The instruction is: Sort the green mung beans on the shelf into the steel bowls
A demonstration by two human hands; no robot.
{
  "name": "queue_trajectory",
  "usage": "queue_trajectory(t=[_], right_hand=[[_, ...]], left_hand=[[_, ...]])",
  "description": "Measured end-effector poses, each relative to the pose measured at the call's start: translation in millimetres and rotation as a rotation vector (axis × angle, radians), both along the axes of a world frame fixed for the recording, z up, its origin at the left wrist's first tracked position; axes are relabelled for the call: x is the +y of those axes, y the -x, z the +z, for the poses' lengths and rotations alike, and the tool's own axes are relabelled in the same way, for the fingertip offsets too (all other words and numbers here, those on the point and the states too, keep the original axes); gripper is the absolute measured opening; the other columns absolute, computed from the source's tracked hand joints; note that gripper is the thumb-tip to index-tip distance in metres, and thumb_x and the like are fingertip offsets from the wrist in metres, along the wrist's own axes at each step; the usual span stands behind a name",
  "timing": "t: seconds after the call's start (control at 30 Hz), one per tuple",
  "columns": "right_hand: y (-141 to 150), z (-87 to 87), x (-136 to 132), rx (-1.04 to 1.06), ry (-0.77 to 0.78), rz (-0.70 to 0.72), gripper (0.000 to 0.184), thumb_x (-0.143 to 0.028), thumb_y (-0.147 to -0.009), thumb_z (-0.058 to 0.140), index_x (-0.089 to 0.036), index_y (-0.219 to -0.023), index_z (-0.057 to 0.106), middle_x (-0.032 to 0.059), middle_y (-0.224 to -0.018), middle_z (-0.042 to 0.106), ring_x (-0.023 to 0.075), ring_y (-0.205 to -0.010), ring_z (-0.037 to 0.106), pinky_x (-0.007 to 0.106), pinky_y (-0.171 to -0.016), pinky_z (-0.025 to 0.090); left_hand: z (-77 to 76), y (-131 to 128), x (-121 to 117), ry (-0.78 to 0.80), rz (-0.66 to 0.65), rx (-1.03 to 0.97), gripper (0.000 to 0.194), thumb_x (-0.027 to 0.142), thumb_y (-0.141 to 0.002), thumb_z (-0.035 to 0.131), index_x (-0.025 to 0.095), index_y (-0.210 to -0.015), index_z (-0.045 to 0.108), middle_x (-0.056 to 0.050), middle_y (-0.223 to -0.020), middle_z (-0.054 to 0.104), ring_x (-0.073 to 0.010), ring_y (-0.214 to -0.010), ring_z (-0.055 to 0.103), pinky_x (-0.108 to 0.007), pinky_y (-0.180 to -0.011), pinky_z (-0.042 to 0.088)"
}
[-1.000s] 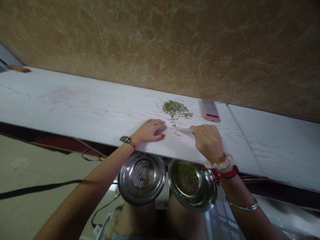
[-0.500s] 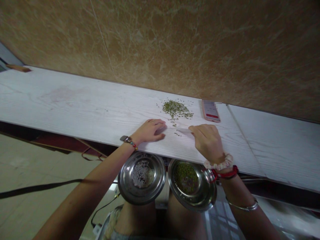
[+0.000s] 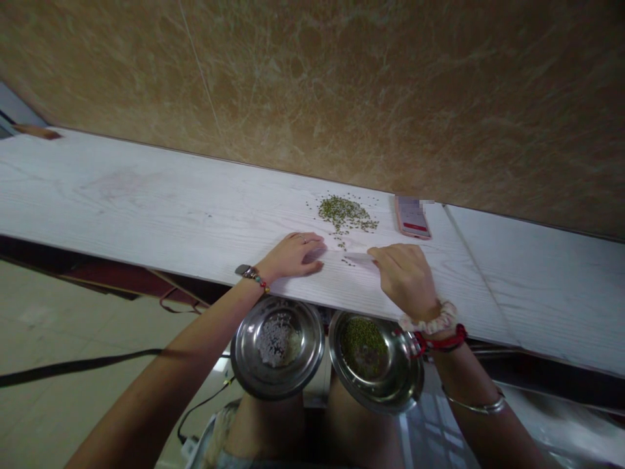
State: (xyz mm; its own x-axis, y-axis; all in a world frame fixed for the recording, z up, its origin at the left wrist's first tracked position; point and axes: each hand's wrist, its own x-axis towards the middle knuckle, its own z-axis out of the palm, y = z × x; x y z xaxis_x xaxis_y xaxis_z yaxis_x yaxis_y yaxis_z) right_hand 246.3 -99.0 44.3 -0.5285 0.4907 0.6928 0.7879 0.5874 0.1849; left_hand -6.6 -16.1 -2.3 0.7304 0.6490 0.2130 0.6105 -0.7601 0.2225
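My left hand [image 3: 295,255] lies on the white shelf top with its fingers stretched out and holds nothing. Between the fingertips of my right hand [image 3: 406,273] is a thin pale strip [image 3: 360,258], its far end low over the shelf beside a few stray green beans [image 3: 347,262]. What the strip is made of I cannot make out. Just beyond both hands spreads a loose pile of small green beans [image 3: 342,212]. Below, a steel bowl [image 3: 241,355] holds white grains [image 3: 276,342]. Another steel bowl [image 3: 405,381] to its right contains more green beans [image 3: 364,340].
A phone [image 3: 413,218] with a pink case lies right of the pile, near the marbled wall [image 3: 312,85]. Both bowls sit above my knees, against the front edge of the shelf top [image 3: 146,215]. A black cable [image 3: 83,368] crosses at lower left.
The strip in my right hand has tilted slightly, and a few beans near its tip have shifted a little. My left hand and the bowls stay in place.
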Motion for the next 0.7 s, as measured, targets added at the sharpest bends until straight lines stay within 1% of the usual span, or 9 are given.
queue_trajectory(t=[0.1,0.2,0.3,0.47,0.7], right_hand=[[0.0,-1.9,-1.5,0.019,0.022,0.031,0.029,-0.001,-0.083,0.047,-0.018,-0.099,0.064,0.0030,-0.078,0.069,0.0174,-0.078,0.055,0.033,-0.073,0.034],[-0.2,-2.3,-2.2,0.028,0.037,0.027,0.030,-0.001,-0.083,0.048,-0.019,-0.100,0.064,0.0026,-0.080,0.069,0.0173,-0.079,0.056,0.034,-0.074,0.035],[0.3,-1.6,-1.5,0.012,0.048,0.024,0.029,-0.002,-0.085,0.047,-0.020,-0.099,0.064,0.0025,-0.081,0.070,0.0168,-0.080,0.057,0.033,-0.076,0.036],[0.5,0.6,-4.0,0.007,0.043,0.047,0.026,-0.003,-0.088,0.046,-0.019,-0.096,0.064,0.0016,-0.077,0.069,0.0163,-0.076,0.057,0.033,-0.076,0.036],[0.4,0.4,-4.1,0.023,0.047,0.075,0.024,-0.004,-0.089,0.046,-0.019,-0.096,0.064,0.0026,-0.081,0.071,0.0157,-0.081,0.058,0.032,-0.078,0.037]], left_hand=[[-0.7,0.0,0.2,-0.002,-0.001,-0.004,0.039,0.046,-0.091,0.053,0.021,-0.120,0.058,-0.009,-0.139,0.056,-0.0249,-0.127,0.052,-0.042,-0.106,0.040],[-0.9,-0.9,0.2,-0.003,0.001,-0.005,0.039,0.046,-0.091,0.053,0.021,-0.120,0.059,-0.010,-0.139,0.057,-0.0254,-0.127,0.052,-0.043,-0.106,0.040],[-0.2,-1.6,0.1,0.000,0.004,0.000,0.039,0.046,-0.091,0.054,0.020,-0.120,0.060,-0.010,-0.139,0.057,-0.0261,-0.127,0.052,-0.043,-0.106,0.040],[0.1,-0.8,0.0,0.002,-0.007,-0.007,0.040,0.047,-0.092,0.053,0.021,-0.121,0.058,-0.010,-0.139,0.057,-0.0256,-0.127,0.052,-0.043,-0.106,0.039],[-0.4,-1.0,-0.1,-0.010,0.001,-0.012,0.039,0.046,-0.091,0.055,0.021,-0.122,0.058,-0.010,-0.139,0.056,-0.0252,-0.127,0.052,-0.042,-0.106,0.040]])
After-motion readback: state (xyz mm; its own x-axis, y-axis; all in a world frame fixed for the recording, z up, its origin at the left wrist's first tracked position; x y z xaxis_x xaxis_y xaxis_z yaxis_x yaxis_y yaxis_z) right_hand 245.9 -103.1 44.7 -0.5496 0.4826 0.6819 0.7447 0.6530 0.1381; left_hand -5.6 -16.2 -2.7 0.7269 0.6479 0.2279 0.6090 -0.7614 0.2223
